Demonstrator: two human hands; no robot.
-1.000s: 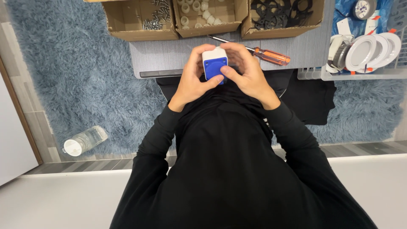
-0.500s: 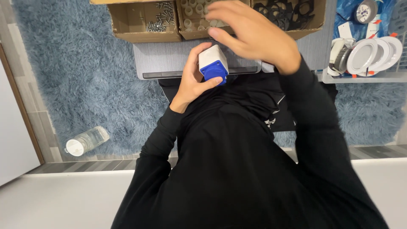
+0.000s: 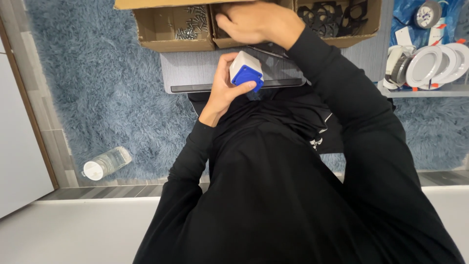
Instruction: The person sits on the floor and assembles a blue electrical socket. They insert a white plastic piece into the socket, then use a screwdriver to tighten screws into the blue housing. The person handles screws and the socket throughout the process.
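- Head view, left hand: fingers curled about a small white block with a blue end cap, thumb on the blue face; the block is held up in the air just above the near edge of the grey board, between chest and boxes.
- Block, attitude: long axis tilted — white end up and away toward the boxes, blue cap down and toward the person's right.
- Right hand: stretched forward into the middle cardboard box, knuckles up, fingers bent downward inside; whether they have closed on anything cannot be told.
- Step, by judgement: fetching a small part for the held block; the next move calls for a fine pinch and a steady left grip.
- Surroundings: left box with loose screws; right box with black gaskets; white round fittings well to the right; plastic bottle lying on the blue rug.
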